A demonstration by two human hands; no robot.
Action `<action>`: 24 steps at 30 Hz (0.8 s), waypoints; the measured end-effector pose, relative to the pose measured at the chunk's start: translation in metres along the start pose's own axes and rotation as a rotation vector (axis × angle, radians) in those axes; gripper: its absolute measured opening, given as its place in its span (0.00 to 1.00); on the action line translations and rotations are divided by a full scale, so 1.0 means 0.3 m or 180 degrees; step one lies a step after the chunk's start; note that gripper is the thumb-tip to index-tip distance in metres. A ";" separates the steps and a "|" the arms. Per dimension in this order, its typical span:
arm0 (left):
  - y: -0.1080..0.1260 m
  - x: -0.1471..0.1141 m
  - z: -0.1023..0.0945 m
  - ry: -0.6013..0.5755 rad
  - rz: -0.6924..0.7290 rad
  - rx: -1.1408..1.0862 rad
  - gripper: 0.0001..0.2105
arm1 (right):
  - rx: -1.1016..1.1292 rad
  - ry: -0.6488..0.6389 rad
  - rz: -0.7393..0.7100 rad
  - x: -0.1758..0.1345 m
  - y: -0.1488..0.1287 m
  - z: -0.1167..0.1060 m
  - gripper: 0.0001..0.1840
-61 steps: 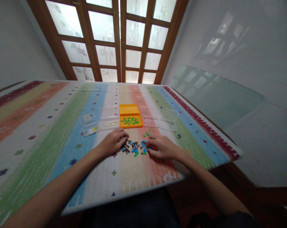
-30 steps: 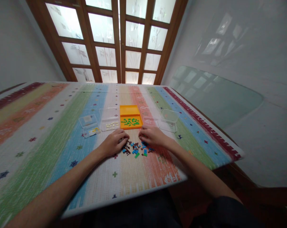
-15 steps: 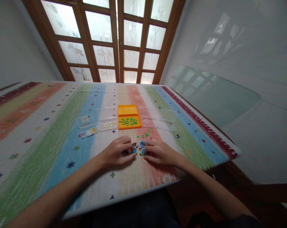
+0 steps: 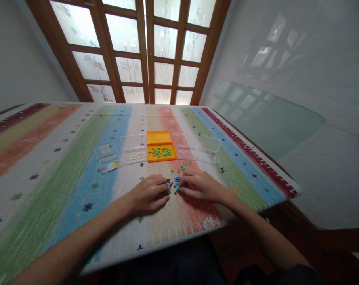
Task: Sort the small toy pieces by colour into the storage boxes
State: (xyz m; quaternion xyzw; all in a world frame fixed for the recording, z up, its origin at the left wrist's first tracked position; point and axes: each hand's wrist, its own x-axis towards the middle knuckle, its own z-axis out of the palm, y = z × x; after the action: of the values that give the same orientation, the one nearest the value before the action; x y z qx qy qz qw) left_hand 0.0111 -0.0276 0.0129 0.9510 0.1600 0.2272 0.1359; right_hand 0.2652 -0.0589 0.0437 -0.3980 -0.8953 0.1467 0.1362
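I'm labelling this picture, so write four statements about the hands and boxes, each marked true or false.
1. The open, rectangular orange plastic box holds small green plastic pieces. True.
2. The left hand is inside the orange box. False: it is at the left of a loose pile of small brown, blue and green pieces.
3. The right hand is at the pile's right side. True.
4. The orange box's lid is shut. False: it is open.

Cloth [image 4: 75, 178]: pastel stripes, green/blue/white/orange, maroon edging, little star motifs
Box [image 4: 159, 137]: super bright yellow-orange
Boxed bits [image 4: 160, 152]: all green
Loose bits [image 4: 177, 179]: blue, brown, some green
Door [image 4: 145, 71]: brown, whitish plant-patterned panes
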 end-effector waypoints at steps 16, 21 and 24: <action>-0.126 -0.013 -0.058 0.0920 -0.1100 -0.0224 0.07 | -0.0395 -0.0039 0.0613 0.243 0.110 0.007 0.05; -0.149 -0.018 -0.045 0.0935 -0.1304 -0.0045 0.06 | -0.0288 0.0000 0.0615 0.219 0.118 0.002 0.07; -0.159 -0.022 -0.038 0.0836 -0.1295 -0.0021 0.08 | -0.0175 0.0113 0.0552 0.177 0.134 -0.013 0.06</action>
State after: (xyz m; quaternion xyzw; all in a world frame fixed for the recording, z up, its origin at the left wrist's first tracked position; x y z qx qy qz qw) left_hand -0.0114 0.0157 0.0044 0.8610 0.3638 0.3174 0.1600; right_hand 0.2595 0.0074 0.0390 -0.4801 -0.8586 0.1262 0.1279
